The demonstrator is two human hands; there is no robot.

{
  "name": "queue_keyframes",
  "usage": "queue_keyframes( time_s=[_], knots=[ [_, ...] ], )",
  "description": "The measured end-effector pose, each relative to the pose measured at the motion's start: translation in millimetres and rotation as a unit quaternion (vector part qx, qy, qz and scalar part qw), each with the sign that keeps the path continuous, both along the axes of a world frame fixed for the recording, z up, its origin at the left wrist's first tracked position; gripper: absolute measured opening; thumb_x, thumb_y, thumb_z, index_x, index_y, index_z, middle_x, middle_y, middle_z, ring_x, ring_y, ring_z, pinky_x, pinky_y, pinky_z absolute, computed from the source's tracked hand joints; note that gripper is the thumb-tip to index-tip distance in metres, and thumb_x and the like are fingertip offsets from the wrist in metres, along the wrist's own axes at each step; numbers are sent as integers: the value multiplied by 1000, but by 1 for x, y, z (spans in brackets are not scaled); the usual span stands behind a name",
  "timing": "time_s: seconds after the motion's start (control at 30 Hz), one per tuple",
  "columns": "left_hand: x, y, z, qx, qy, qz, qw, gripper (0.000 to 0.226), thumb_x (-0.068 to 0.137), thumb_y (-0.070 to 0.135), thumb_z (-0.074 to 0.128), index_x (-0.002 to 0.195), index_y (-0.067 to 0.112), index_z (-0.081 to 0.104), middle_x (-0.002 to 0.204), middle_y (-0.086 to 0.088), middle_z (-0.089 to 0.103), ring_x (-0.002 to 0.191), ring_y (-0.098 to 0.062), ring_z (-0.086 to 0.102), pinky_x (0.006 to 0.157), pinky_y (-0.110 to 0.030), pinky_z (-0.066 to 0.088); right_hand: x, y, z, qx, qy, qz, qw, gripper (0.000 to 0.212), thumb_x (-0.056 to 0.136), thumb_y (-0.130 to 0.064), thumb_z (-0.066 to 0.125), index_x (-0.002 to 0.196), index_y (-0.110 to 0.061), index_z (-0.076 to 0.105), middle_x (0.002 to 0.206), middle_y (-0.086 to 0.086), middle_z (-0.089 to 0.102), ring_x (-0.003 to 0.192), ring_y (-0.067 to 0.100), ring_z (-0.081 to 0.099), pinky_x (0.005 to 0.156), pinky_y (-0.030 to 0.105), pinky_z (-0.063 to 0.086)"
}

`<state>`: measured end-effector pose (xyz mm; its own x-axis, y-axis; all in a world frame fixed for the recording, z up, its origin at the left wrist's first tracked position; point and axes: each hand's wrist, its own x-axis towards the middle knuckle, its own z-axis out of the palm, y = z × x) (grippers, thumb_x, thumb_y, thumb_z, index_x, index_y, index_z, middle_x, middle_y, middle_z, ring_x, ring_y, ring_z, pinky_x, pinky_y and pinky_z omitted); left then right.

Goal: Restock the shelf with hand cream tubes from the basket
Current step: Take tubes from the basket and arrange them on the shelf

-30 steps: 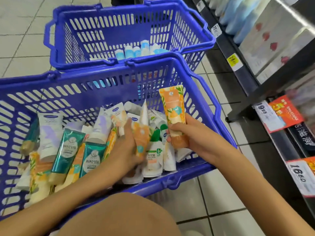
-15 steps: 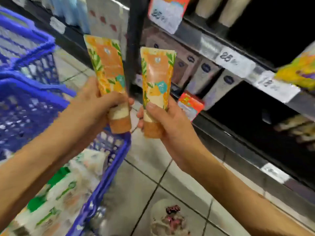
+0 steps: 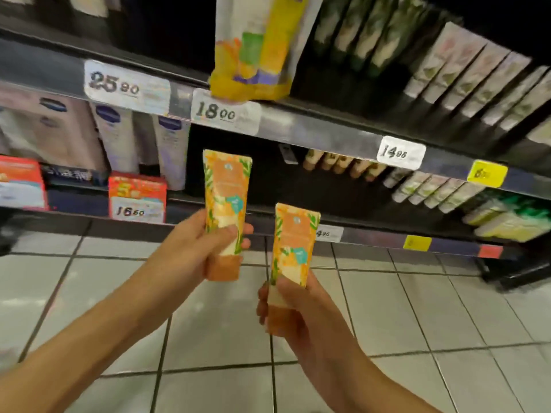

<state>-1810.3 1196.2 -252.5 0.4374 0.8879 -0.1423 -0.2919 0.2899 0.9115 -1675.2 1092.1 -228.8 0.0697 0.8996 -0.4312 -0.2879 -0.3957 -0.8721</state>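
Shelf [image 3: 313, 126] behind; tubes [image 3: 226, 192] upright, caps [image 3: 223, 268] down.

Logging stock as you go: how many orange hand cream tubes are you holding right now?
2. One orange tube in the left hand, a second tube in the right hand. More may sit hidden on the dark shelf.

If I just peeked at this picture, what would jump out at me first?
The two bright orange hand cream tubes in the middle. The left grip holds the higher tube and the right grip holds the lower tube, both cap-down in front of the dark shelf. Next comes the big yellow pack up top, just above the white 18.00 price tag.
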Motion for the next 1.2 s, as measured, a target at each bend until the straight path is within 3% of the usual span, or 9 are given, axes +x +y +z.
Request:
queue_keyframes(
  time_s=[0.2,0.33,0.57,0.67,0.77,0.93,1.03,1.1,1.2],
  knots=[
    [65,26,-58,-8,51,-28,998,19,89,17,51,103,30,54,93,6,73,88,-6,69,65,-19,54,76,34,-42,34,-61,-32,997,43,74,-35,67,114,-25,53,92,-2,63,81,10,60,71,21,51],
    [99,44,-77,82,151,-37,985,25,92,16,50,99,39,52,100,15,65,88,4,64,64,-9,51,115,69,-71,29,-38,2,999,44,78,-32,58,120,-21,50,97,-1,57,85,11,54,73,22,49],
    [127,90,-67,125,173,-25,977,27,92,13,50,112,32,49,112,14,62,103,1,61,73,-11,53,197,122,-98,98,-42,-49,993,20,92,-18,52,111,-23,54,101,-6,64,104,14,62,90,28,53],
    [160,105,-62,170,217,26,961,31,89,8,56,117,20,49,105,17,60,93,12,58,72,-4,48,228,142,-98,131,-75,-94,984,16,93,-11,52,105,-21,54,97,-5,64,95,7,64,83,22,52],
    [202,120,-70,176,213,42,960,38,88,-1,55,124,7,47,110,3,58,100,-3,58,76,-5,48,251,167,-100,159,-113,-100,976,24,90,-8,55,112,-16,51,101,-6,62,97,7,61,86,21,50],
    [251,140,-93,196,270,27,942,43,91,4,52,131,1,40,129,-15,53,120,-25,51,98,-28,42,268,196,-111,187,-229,-75,952,35,87,-2,58,120,-7,48,111,6,56,109,20,53,99,36,44],
    [258,146,-99,211,286,31,934,45,91,9,54,132,3,39,129,-16,53,120,-28,51,103,-41,41,272,207,-118,207,-284,-66,934,43,87,-3,59,127,-2,46,111,3,56,102,11,54,86,15,47],
    [260,147,-101,216,286,52,932,48,88,10,60,131,5,39,127,-12,55,118,-25,53,103,-41,41,275,210,-121,210,-335,-55,917,48,86,-9,63,130,-7,44,116,0,57,106,8,53,86,12,44],
    [261,144,-106,214,269,103,933,54,78,7,70,125,10,44,113,2,57,108,-11,54,93,-20,44,277,209,-128,208,-401,-70,889,52,82,-16,68,127,-8,46,113,-4,56,106,8,51,85,9,40]
  ],
)
